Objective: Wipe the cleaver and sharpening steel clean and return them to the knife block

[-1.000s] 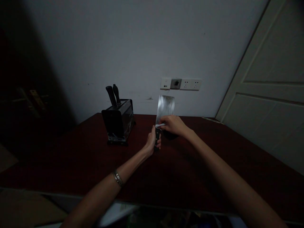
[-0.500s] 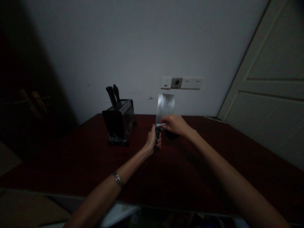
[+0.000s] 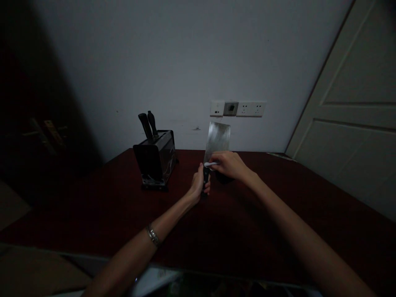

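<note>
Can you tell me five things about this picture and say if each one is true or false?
1. The left grip holds the black handle of a broad silver metal cleaver. True.
2. The right grip holds nothing. False: the right grip holds a thin white stick.
3. Two black rounded handles stick up from a boxy black-and-silver holder. True.
4. The cleaver's blade is below its handle. False: the blade is above.
5. A shiny silver bracelet circles the left forearm. True.

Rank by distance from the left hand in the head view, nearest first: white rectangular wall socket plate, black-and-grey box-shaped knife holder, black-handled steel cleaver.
1. Black-handled steel cleaver: its handle is in the left hand.
2. Black-and-grey box-shaped knife holder: left of that hand, on the dark red table.
3. White rectangular wall socket plate: beyond and right, on the wall.
</note>
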The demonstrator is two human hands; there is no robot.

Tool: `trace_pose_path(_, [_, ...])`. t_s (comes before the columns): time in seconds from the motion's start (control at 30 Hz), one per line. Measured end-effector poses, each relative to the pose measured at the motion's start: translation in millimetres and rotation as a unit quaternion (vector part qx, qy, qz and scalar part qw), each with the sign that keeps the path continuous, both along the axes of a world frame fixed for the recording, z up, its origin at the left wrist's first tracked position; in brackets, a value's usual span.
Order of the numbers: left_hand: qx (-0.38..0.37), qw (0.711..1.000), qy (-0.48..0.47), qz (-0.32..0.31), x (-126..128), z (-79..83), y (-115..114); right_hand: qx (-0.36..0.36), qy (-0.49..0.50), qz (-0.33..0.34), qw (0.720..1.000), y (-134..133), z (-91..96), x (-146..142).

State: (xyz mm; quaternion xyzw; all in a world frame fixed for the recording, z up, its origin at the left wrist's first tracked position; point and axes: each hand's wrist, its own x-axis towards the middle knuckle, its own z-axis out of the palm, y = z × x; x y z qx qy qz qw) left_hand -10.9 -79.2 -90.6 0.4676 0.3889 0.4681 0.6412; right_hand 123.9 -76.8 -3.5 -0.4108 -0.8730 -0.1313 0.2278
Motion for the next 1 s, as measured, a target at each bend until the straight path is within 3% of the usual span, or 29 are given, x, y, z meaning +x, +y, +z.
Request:
trace_pose_path(0.57, [0.003,0.999,0.030,0.023,0.1,-2.4,2.8,0.018,-0.018,0.030,0.999,4.9,-1.9,-7.2])
trace_pose_path(0.83, [-0.022,0.999,0.017,0.017,1.5,-0.3,-0.1,-0.008,-0.018,0.015,1.000,4.6,-4.1,4.9])
trace_pose_path(1.0, [0.003,0.999,0.036,0.027,1.8,-6.6,1.3,0.000,-0.015,0.037,0.999,6.8,-5.9,-2.6])
